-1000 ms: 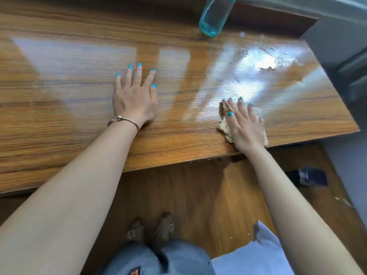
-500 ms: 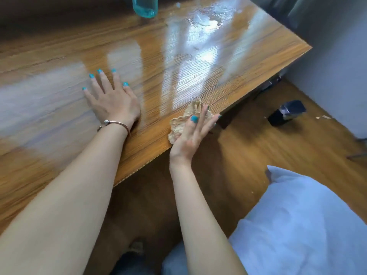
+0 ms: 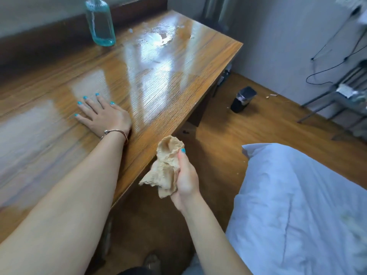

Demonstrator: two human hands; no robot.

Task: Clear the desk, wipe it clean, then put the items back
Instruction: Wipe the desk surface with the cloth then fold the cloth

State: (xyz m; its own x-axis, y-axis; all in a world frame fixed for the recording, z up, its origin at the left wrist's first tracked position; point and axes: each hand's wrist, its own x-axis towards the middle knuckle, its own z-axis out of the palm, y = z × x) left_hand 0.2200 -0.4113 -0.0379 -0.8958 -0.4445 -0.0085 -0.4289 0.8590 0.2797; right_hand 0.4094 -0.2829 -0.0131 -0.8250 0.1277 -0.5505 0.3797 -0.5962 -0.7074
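- Nearest me, my right hand (image 3: pixel 185 175) now holds the beige cloth (image 3: pixel 166 167) off the tabletop (image 3: pixel 178 92), out past its front edge over the floor (image 3: pixel 228 139). Half a second ago it was just sliding off that edge, and a second ago it lay flat under my palm. The thumb and curled fingers pinch it into a crumpled bunch that hangs loose.
- I read that as the wiping stroke finished, or the cloth being refolded. Wet streaks and a puddle (image 3: pixel 158 38) still shine at the far right corner, so I judge the wipe not yet complete there.
- A little further, my left hand (image 3: pixel 103 116) rests spread flat on the tabletop as before, fingers straight, holding nothing, a thin bracelet (image 3: pixel 116 132) on the wrist.
- To my right lies a bed (image 3: pixel 297 205) with pale blue bedding.
- Beyond, on the floor near the tabletop's end, stands one small dark container (image 3: pixel 243 100).
- Farthest, one clear teal glass bottle (image 3: pixel 100 21) stands upright at the back of the tabletop, just left of the puddle.
- Count: two hands, one cloth, one bottle, one dark container, one bracelet. I see no other items waiting to go back.
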